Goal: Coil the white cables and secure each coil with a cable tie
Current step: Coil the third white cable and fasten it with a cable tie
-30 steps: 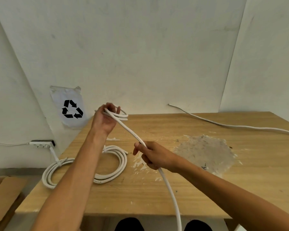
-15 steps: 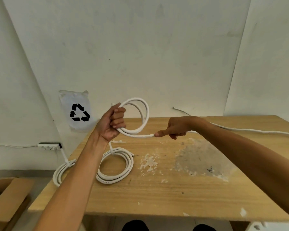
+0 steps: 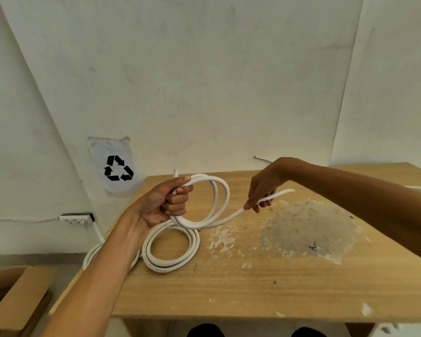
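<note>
The cable (image 3: 214, 203) was mid-coil: two or three loops stood upright above the worktop (image 3: 253, 283), bunched at their top in the left hand (image 3: 167, 203), whose grip was a closed fist round the strands, a short cut end poking up past the knuckles. From the bottom of the loops the free run swept right and rose to the right hand (image 3: 261, 190), where fingertips pinched it lightly; a short stretch stuck out beyond that pinch and seemed to end there, though I couldn't be sure.

So the step in hand looked like winding, close to its last turn. The next move, by my reckoning, called for swinging that run up into the left fist without letting the loops spring, then finding a tie; none was in sight.

The cable looked thick, white and stiff, holding round curves.

Below the left wrist lay a finished coil (image 3: 170, 249), flat on the worktop, apparently bound already.
</note>
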Available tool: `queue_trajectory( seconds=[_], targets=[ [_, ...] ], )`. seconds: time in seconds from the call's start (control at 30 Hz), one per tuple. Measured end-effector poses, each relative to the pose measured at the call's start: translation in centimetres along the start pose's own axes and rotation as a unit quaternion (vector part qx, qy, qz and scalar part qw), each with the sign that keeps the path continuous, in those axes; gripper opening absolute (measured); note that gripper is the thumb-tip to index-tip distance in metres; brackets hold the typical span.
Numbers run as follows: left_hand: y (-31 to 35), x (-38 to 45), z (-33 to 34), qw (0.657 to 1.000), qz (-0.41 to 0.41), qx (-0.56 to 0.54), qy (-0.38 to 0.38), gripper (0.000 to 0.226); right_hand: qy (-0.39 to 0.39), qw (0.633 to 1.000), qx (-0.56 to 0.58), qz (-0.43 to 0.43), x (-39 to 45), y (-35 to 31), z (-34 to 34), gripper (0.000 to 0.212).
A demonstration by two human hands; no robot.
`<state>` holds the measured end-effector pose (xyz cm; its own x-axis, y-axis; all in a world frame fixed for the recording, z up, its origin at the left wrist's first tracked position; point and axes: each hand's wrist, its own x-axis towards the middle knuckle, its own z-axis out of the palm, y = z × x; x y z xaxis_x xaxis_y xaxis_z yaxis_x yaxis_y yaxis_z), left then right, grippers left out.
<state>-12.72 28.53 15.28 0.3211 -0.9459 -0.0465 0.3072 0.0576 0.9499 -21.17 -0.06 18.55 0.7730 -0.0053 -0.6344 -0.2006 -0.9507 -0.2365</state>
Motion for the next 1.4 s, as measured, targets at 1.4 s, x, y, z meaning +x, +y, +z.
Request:
queue_trajectory(
  seconds=[1.4],
  targets=[
    [-12.6,11.2,5.2,0.897,0.06,0.143,0.413,0.043,0.232,0.921,0.307,-0.058,-2.6,-2.0,7.9,0.031]
  ],
)
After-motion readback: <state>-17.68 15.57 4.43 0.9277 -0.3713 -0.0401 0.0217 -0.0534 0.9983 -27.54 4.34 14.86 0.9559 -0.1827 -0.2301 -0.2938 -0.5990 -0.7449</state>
